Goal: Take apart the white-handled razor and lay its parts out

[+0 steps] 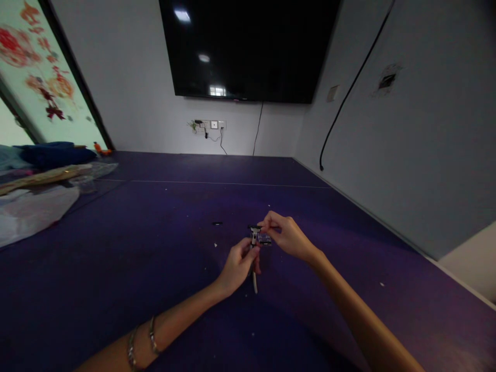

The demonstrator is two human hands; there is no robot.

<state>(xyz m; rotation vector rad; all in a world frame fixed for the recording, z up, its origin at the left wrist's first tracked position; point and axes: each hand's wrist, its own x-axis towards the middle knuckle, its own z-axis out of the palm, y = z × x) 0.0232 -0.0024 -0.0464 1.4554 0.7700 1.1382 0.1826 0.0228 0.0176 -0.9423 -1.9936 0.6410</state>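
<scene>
My left hand [239,262] is closed around a small T-shaped tool [254,235], which looks like a razor. It has a silver neck, a dark crosspiece on top and a pale handle end that pokes out below my fingers. At the right end of the crosspiece, the fingertips of my right hand [284,233] are pinched together on it. Just behind and below those fingers is a small clear case [264,239] with dark parts. A thin black piece [217,223] lies on the purple surface, left of and beyond the hands.
The purple surface [155,248] carries scattered white scraps. Bags and folded cloth [50,160] are piled at the far left. A large television [248,51] hangs above wall sockets [211,124]. Along the right wall, a black cable [349,93] dangles to the surface's edge.
</scene>
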